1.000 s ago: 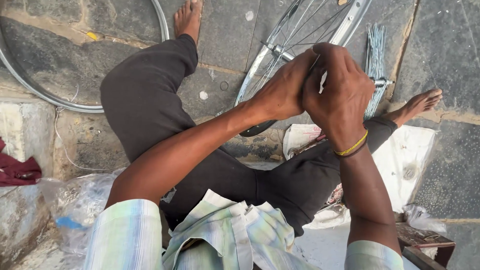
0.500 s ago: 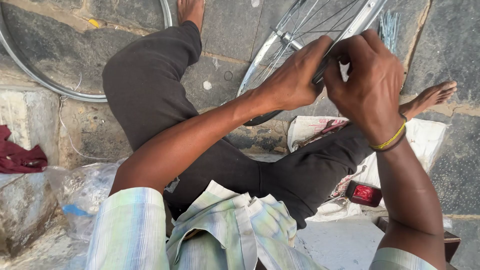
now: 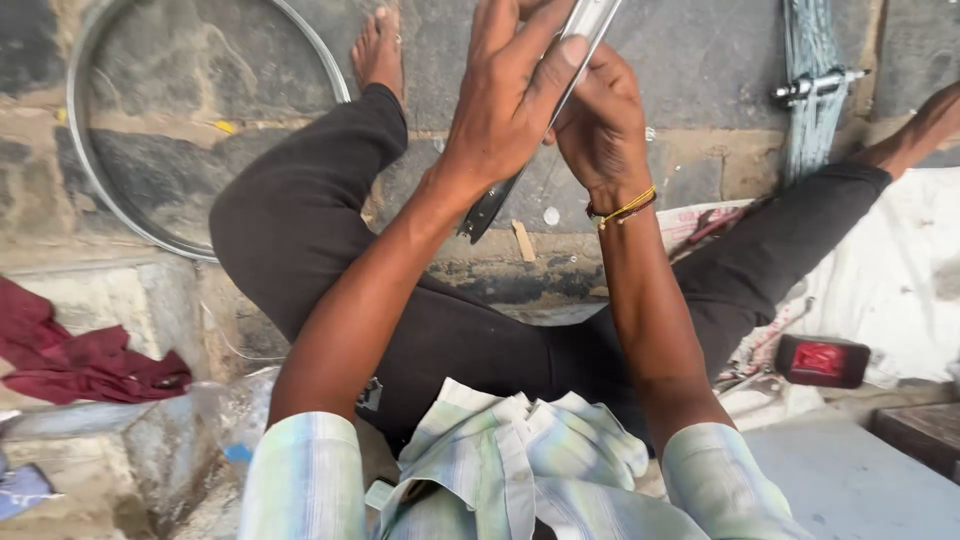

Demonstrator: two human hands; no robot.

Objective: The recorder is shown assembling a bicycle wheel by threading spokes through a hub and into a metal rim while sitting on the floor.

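While both grip wheel rim (image 3: 585,30) — left hand (image 3: 505,100) | right hand (image 3: 600,125) | stone floor (image 3: 700,70) beyond.

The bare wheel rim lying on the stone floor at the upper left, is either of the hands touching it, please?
No, the bare wheel rim lies apart, while both the left hand and right hand grip another metal rim raised above the legs.

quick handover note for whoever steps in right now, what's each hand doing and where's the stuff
Left hand: wrapped on the bare metal wheel rim, fingers along its edge, rim raised in front of the chest.
Right hand: behind the same rim, gripping it; what the fingertips do is hidden.
Around: second rim flat on the stone floor to the left; bundle of spokes with a hub axle upper right; small red box by the right knee; red cloth at left.
Done: no spokes visible on the held rim section.
Left: cannot tell from this view.
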